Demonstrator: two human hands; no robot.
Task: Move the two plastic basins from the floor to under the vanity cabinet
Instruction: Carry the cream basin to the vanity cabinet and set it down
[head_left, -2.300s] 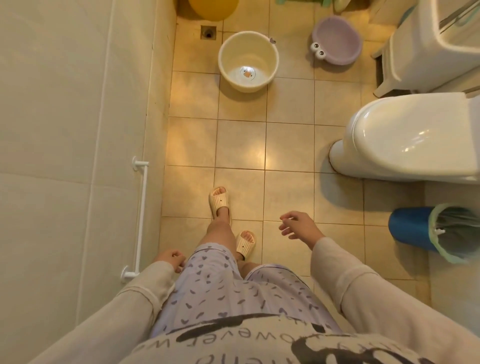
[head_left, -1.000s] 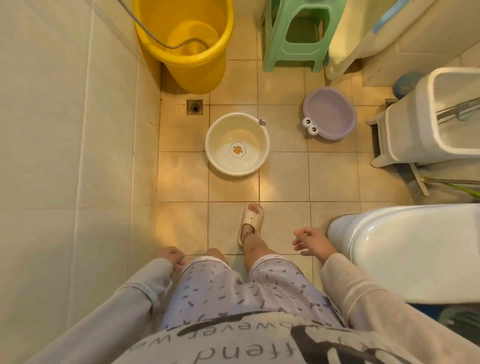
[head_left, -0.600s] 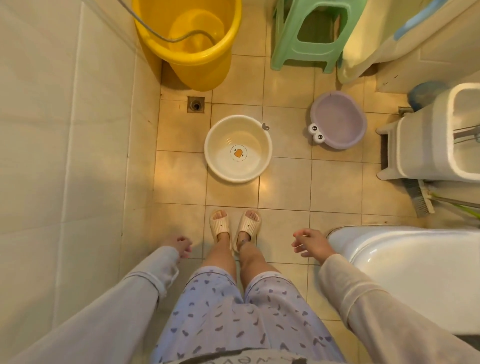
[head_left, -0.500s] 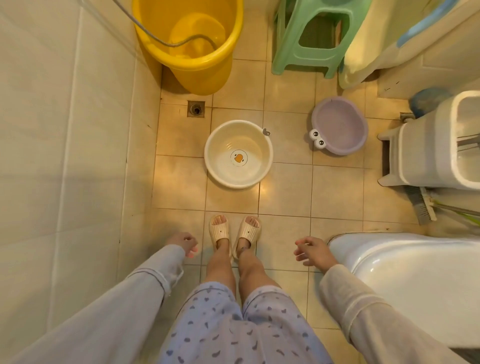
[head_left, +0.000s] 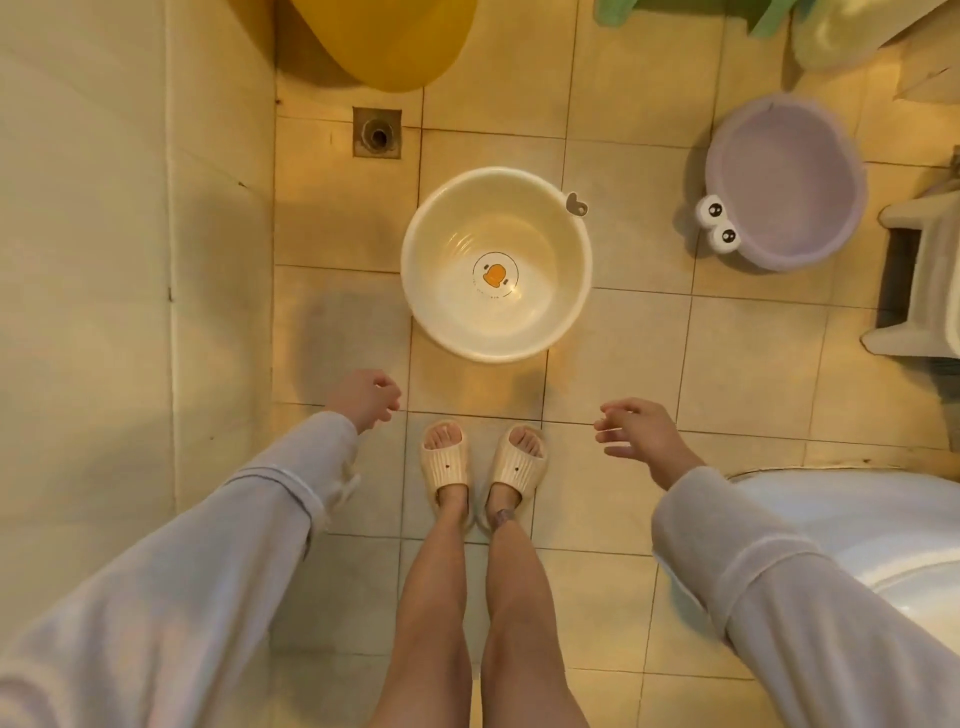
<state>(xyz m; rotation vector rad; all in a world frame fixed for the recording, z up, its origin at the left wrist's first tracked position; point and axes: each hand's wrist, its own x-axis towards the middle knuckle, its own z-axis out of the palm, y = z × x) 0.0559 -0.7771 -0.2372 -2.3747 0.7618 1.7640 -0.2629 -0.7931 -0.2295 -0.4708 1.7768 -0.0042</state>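
Note:
A round cream basin (head_left: 452, 322) with an orange duck print on its bottom sits on the floor tiles just ahead of my feet. A purple basin (head_left: 789, 187) with two cartoon eyes on its rim rests on the floor at the upper right. My left hand (head_left: 363, 397) hovers low to the left of the cream basin, fingers loosely curled, holding nothing. To the basin's lower right, my right hand (head_left: 636, 434) is held out with fingers spread and empty. Neither hand touches a basin.
A yellow bucket (head_left: 395, 41) stands at the top, with a floor drain (head_left: 377, 132) below it. A green stool (head_left: 613, 10) peeks in at the top. A white toilet (head_left: 857, 545) fills the lower right, a white unit (head_left: 930, 291) the right edge, a tiled wall (head_left: 104, 260) the left.
I have stepped up to the cream basin and tilted my view down. Both hands have lifted forward toward it, and my feet stand together.

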